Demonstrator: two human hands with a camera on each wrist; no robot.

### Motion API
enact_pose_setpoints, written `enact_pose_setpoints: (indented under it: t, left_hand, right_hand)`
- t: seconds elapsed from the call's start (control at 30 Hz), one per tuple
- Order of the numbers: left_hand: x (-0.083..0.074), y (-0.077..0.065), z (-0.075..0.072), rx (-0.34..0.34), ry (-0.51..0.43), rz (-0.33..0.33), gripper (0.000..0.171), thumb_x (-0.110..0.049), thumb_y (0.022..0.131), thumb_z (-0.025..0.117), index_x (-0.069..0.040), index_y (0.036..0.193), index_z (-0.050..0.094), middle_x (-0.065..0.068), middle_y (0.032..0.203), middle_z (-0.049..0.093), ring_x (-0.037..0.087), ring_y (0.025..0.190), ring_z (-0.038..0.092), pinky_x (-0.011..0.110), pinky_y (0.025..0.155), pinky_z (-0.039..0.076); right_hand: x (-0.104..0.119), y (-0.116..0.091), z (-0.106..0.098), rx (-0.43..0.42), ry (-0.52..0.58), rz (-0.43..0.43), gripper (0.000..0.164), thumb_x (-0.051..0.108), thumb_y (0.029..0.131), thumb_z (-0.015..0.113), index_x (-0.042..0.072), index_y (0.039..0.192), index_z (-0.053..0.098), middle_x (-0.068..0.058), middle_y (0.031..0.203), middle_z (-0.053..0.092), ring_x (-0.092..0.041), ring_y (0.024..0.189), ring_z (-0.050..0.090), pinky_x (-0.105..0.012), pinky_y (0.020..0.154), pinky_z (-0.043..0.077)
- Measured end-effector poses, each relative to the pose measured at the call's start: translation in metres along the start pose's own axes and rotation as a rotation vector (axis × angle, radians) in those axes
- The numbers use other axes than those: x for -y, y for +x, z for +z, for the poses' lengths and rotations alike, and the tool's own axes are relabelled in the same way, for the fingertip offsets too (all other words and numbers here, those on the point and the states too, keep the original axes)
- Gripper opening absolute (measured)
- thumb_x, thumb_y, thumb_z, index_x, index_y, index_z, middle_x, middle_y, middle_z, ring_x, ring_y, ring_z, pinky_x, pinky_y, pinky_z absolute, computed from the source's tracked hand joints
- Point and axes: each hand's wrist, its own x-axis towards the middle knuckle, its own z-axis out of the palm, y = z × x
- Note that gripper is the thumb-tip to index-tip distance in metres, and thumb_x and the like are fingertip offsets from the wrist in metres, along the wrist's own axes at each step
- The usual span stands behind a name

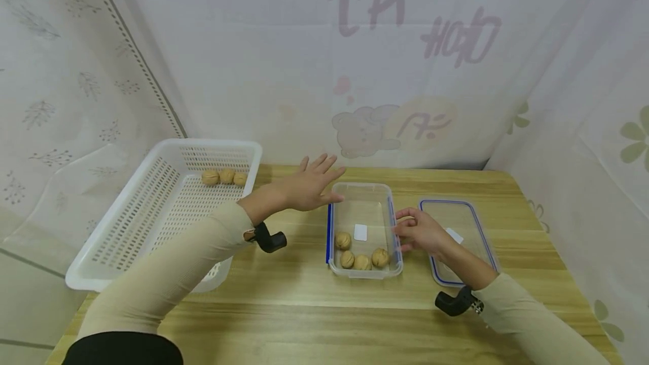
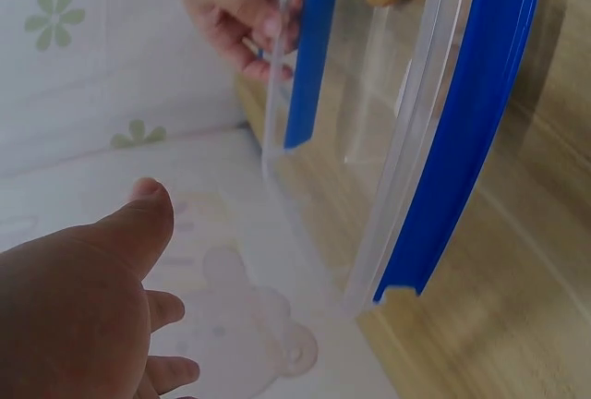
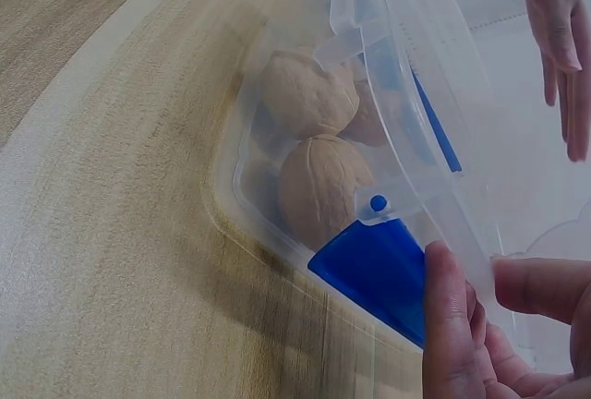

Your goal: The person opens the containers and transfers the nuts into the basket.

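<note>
A clear plastic food container (image 1: 372, 199) with blue side latches stands on the table, holding several walnuts (image 1: 362, 262) near its front end. My right hand (image 1: 419, 231) is at its right side; in the right wrist view the thumb and fingers (image 3: 451, 316) pinch the wall beside the blue latch (image 3: 374, 274). My left hand (image 1: 310, 186) is held over the table by the container's far left corner, fingers spread and nothing in it. In the left wrist view, that hand's thumb (image 2: 138, 223) points away, apart from the container.
A white slotted basket (image 1: 121, 207) stands at the left with three walnuts (image 1: 225, 177) at its far end. The container's clear lid (image 1: 451, 216) with a blue seal lies to the right. A printed curtain (image 1: 284, 61) hangs behind the wooden table (image 1: 284, 320).
</note>
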Motion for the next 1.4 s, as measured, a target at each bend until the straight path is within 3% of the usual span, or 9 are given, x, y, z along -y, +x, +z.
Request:
enact_pose_setpoints:
  t: [0.17,0.43,0.9,1.17,1.4]
  left_hand:
    - [-0.014,0.012,0.014,0.064,0.037,0.02,0.074,-0.054,0.106,0.044,-0.014,0.164,0.021,0.017,0.17,0.002,0.034,0.155,-0.006,0.063,0.121,-0.003]
    - [-0.033,0.026,0.036,0.104,0.076,0.088,0.074,-0.053,0.106,0.046,-0.013,0.163,0.023,0.017,0.169,0.009,0.035,0.156,0.002,0.062,0.122,0.003]
    - [-0.057,0.043,0.066,0.158,0.108,0.146,0.068,-0.049,0.106,0.049,-0.013,0.161,0.032,0.016,0.168,0.018,0.033,0.156,0.009,0.059,0.123,0.009]
    - [-0.068,0.055,0.078,0.225,0.055,0.188,0.062,-0.047,0.106,0.052,-0.013,0.156,0.042,0.016,0.163,0.032,0.029,0.152,0.025,0.047,0.123,0.023]
    - [-0.073,0.062,0.083,0.293,-0.069,0.21,0.057,-0.045,0.102,0.061,-0.012,0.147,0.054,0.009,0.148,0.05,0.019,0.135,0.047,0.034,0.112,0.042]
  right_hand:
    - [0.0,0.0,0.0,-0.006,-0.005,0.006,0.044,0.002,0.1,0.062,-0.007,0.137,0.039,-0.012,0.103,0.061,-0.018,0.086,0.061,-0.033,0.068,0.062]
    - [0.0,0.0,0.0,-0.001,-0.002,0.008,0.045,0.003,0.101,0.061,-0.008,0.138,0.039,-0.021,0.111,0.062,-0.02,0.087,0.065,-0.035,0.07,0.062]
    - [0.0,0.0,-0.001,0.011,0.001,0.001,0.046,0.004,0.101,0.062,-0.008,0.138,0.038,-0.015,0.106,0.062,-0.02,0.088,0.064,-0.036,0.071,0.062]
    - [-0.001,0.001,-0.002,0.021,0.005,-0.004,0.044,0.004,0.101,0.061,-0.007,0.137,0.039,-0.01,0.101,0.061,-0.018,0.087,0.061,-0.034,0.07,0.062]
    - [0.001,0.0,-0.002,0.024,0.003,-0.005,0.044,0.004,0.102,0.061,-0.007,0.137,0.038,-0.009,0.101,0.062,-0.018,0.09,0.062,-0.034,0.071,0.062]
